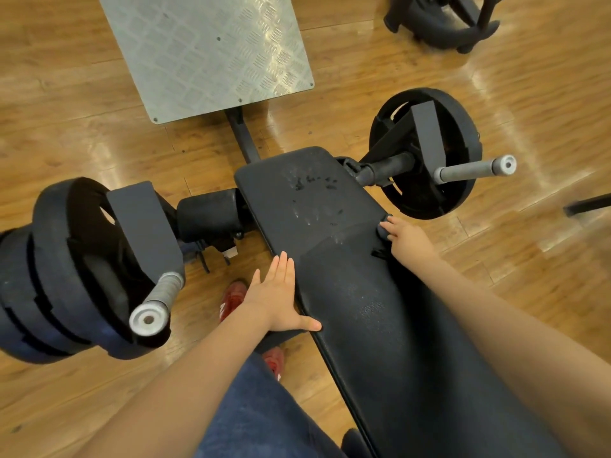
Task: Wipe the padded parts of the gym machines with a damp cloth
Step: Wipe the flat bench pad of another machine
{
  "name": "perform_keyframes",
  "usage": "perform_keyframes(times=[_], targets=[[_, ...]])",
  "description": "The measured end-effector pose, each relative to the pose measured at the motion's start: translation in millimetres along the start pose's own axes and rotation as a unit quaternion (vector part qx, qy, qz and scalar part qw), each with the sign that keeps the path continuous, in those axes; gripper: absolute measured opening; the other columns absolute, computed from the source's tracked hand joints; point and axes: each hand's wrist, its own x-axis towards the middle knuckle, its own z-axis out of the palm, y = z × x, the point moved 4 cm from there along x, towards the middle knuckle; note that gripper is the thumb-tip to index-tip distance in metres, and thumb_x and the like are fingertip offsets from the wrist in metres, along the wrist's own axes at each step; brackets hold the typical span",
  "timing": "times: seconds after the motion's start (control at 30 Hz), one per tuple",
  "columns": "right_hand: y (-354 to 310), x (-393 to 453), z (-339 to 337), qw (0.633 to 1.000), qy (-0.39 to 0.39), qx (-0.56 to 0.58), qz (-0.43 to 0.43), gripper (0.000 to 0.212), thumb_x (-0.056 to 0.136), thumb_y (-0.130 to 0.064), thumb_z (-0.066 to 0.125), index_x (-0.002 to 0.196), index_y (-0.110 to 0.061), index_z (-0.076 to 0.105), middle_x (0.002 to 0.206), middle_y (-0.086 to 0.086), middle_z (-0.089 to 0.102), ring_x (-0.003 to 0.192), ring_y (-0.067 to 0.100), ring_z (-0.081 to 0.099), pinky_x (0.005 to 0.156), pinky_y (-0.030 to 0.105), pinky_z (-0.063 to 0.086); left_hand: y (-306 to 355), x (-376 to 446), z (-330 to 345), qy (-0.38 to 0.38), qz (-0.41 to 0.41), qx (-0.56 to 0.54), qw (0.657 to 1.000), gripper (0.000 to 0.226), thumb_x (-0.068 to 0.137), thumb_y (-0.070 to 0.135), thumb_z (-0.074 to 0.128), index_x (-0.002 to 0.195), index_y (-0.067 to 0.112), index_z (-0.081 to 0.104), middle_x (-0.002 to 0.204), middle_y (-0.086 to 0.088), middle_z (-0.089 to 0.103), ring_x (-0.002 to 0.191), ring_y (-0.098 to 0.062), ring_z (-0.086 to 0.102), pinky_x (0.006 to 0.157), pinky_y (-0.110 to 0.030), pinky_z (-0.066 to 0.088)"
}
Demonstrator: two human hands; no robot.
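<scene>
Presently our left hand (279, 297) lies flat, fingers straight, on the black pad (334, 246); right hand (408, 238), at 3 o'clock, pinches a dark cloth (384, 230)

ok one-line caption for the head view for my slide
Left hand flat against the black padded bench, right hand pressing a dark cloth on its far edge, weight plates beside.

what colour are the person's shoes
Red shoes, seen in the head view.
</scene>
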Motion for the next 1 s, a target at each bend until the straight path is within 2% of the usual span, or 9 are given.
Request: perform_keyframes(times=[0.1, 0.17, 0.27, 0.4, 0.7, 0.8, 0.87, 0.93, 1.0], targets=[[-1.3, 2.4, 1.0, 1.000, -0.009, 0.002, 0.008, 0.046, 0.094, -0.001, 0.040, 0.140, -0.005, 0.039, 0.150, 0.013, 0.029, 0.137, 0.028, 0.028, 0.110, 0.034, 0.025, -0.7, -0.7, -1.1, -0.004, 0.002, -0.001, 1.000, 0.129, 0.074, 0.080, 0.054, 0.151, 0.009, -0.021, 0.158, -0.009, -0.028, 0.147, -0.027, -0.021, 0.119, -0.050, -0.002], [4.2, -26.6, -1.4, 0.999, 0.023, 0.025, 0.004, 0.048, 0.094, 0.000, 0.041, 0.142, -0.005, 0.036, 0.152, 0.012, 0.026, 0.141, 0.026, 0.023, 0.111, 0.028, 0.017, -0.8, -1.4, -0.4, -0.004, 0.002, -0.004, 1.000, 0.129, 0.074, 0.080, 0.054, 0.151, 0.010, -0.021, 0.158, -0.009, -0.028, 0.147, -0.026, -0.021, 0.119, -0.050, -0.002], [15.6, -77.9, -5.3, 0.997, 0.067, 0.022, 0.016, 0.047, 0.095, 0.001, 0.040, 0.142, -0.004, 0.035, 0.153, 0.010, 0.026, 0.140, 0.023, 0.025, 0.107, 0.022, 0.021, -1.2, -1.6, 1.4, 0.004, 0.003, -0.005, 1.000, 0.129, 0.074, 0.080, 0.054, 0.151, 0.010, -0.021, 0.158, -0.009, -0.029, 0.147, -0.026, -0.021, 0.119, -0.049, -0.002], [18.6, -110.4, -4.2, 0.998, 0.057, 0.004, 0.011, 0.048, 0.095, 0.000, 0.040, 0.142, -0.006, 0.035, 0.152, 0.009, 0.026, 0.137, 0.024, 0.031, 0.104, 0.022, 0.025, -2.3, 0.2, 3.3, 0.008, 0.006, 0.019, 1.000, 0.129, 0.073, 0.083, 0.049, 0.151, 0.009, -0.022, 0.157, -0.010, -0.029, 0.147, -0.027, -0.021, 0.119, -0.048, -0.002], [-7.3, -25.4, 0.1, 0.998, 0.051, -0.022, 0.038, 0.044, 0.093, 0.000, 0.042, 0.137, -0.003, 0.041, 0.148, 0.015, 0.031, 0.137, 0.026, 0.028, 0.104, 0.032, 0.029, -4.1, 1.2, 7.8, 0.027, 0.008, 0.026, 0.999, 0.126, 0.073, 0.086, 0.042, 0.150, 0.010, -0.024, 0.156, -0.009, -0.031, 0.145, -0.027, -0.025, 0.118, -0.050, -0.006], [-86.3, -22.7, 23.0, 0.998, 0.018, -0.027, -0.055, 0.037, 0.086, 0.000, 0.045, 0.123, -0.006, 0.049, 0.137, 0.011, 0.040, 0.128, 0.027, 0.035, 0.099, 0.034, 0.034, -7.3, -1.9, 16.5, 0.041, -0.003, -0.037, 0.999, 0.129, 0.072, 0.085, 0.047, 0.148, 0.010, -0.027, 0.155, -0.007, -0.035, 0.143, -0.024, -0.029, 0.118, -0.052, -0.008], [-136.9, -40.4, 48.5, 0.987, -0.018, -0.038, -0.153, 0.050, 0.088, -0.001, 0.045, 0.137, -0.010, 0.039, 0.148, 0.007, 0.029, 0.137, 0.024, 0.025, 0.108, 0.032, 0.029, -8.3, -5.1, 21.3, 0.046, -0.016, -0.079, 0.996, 0.131, 0.072, 0.083, 0.052, 0.147, 0.010, -0.028, 0.155, -0.006, -0.035, 0.143, -0.021, -0.030, 0.119, -0.051, -0.008], [-149.2, -51.9, 55.8, 0.982, -0.024, -0.038, -0.186, 0.058, 0.092, -0.003, 0.042, 0.147, -0.015, 0.026, 0.156, 0.002, 0.017, 0.143, 0.018, 0.014, 0.113, 0.029, 0.020, -8.9, -6.3, 22.9, 0.053, -0.019, -0.099, 0.994, 0.132, 0.071, 0.082, 0.053, 0.148, 0.010, -0.026, 0.155, -0.006, -0.034, 0.143, -0.020, -0.030, 0.119, -0.051, -0.008], [-127.4, -46.7, 38.9, 0.983, -0.030, -0.038, -0.177, 0.060, 0.090, -0.002, 0.045, 0.146, -0.018, 0.028, 0.156, -0.001, 0.018, 0.143, 0.016, 0.016, 0.112, 0.025, 0.017, -9.5, -5.9, 22.1, 0.053, -0.017, -0.109, 0.992, 0.134, 0.070, 0.083, 0.054, 0.148, 0.009, -0.027, 0.155, -0.007, -0.034, 0.143, -0.020, -0.030, 0.119, -0.051, -0.008]])
